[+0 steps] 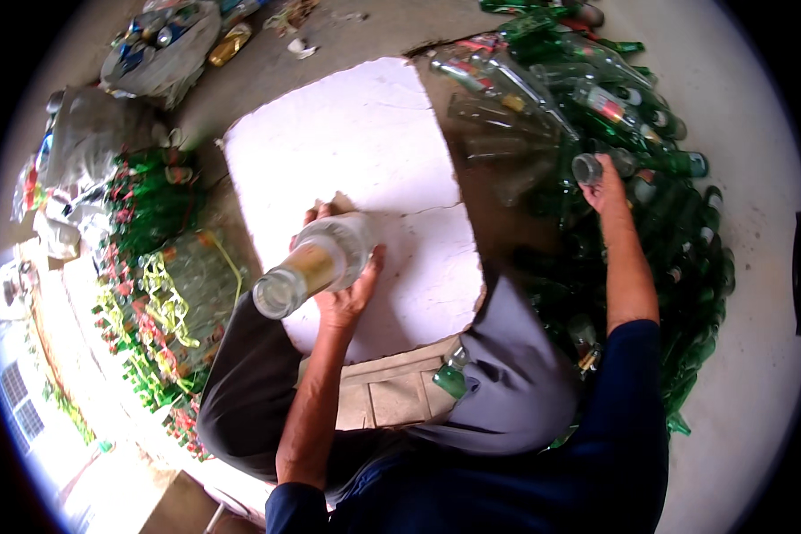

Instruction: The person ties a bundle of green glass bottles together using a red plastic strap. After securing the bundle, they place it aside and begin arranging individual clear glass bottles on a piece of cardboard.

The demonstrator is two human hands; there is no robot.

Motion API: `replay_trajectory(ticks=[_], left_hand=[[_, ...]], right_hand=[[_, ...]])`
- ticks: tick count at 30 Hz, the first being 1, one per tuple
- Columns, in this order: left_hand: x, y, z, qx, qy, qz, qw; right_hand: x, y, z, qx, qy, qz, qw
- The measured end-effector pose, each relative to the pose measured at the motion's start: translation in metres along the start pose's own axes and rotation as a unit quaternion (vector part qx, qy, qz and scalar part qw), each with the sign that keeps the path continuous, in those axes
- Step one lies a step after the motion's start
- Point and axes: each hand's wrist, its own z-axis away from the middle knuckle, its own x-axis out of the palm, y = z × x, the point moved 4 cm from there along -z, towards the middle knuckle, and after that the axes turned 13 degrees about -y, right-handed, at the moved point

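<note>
A clear glass bottle (351,238) with a yellowish label band on its neck rises from the white board, its mouth tilted up towards me and to the left. My left hand (347,298) is closed around its body, fingers showing on the far side and thumb on the right. At the right, my right arm is stretched out to a heap of glass bottles (614,107). There my right hand (607,189) grips a clear bottle (586,169) by one end, with the round end facing me. The rest of that bottle blends into the heap.
The white board (356,133) with chipped edges lies in front of my legs. Bundles of green bottles (151,214) tied with red and yellow strips stand at the left. A sack of cans (165,44) lies at the far left. A small green bottle (451,378) is by my right leg.
</note>
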Motion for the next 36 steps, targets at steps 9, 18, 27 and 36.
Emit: replay_trajectory(ticks=[9,18,27,36], left_hand=[[0.000,0.006,0.002,0.002,0.006,0.013,1.000],[0.003,0.001,0.003,-0.011,0.002,0.067,0.998],[0.007,-0.001,0.002,-0.018,-0.010,0.100,0.995],[0.010,-0.004,0.003,-0.033,-0.003,0.148,0.988]], right_hand=[[0.015,0.001,0.004,-0.039,-0.048,-0.032,0.998],[0.042,0.021,0.031,-0.025,-0.117,-0.107,0.987],[0.068,0.059,0.079,-0.025,-0.100,-0.111,0.988],[0.114,0.081,0.156,-0.173,-0.187,0.037,0.966]])
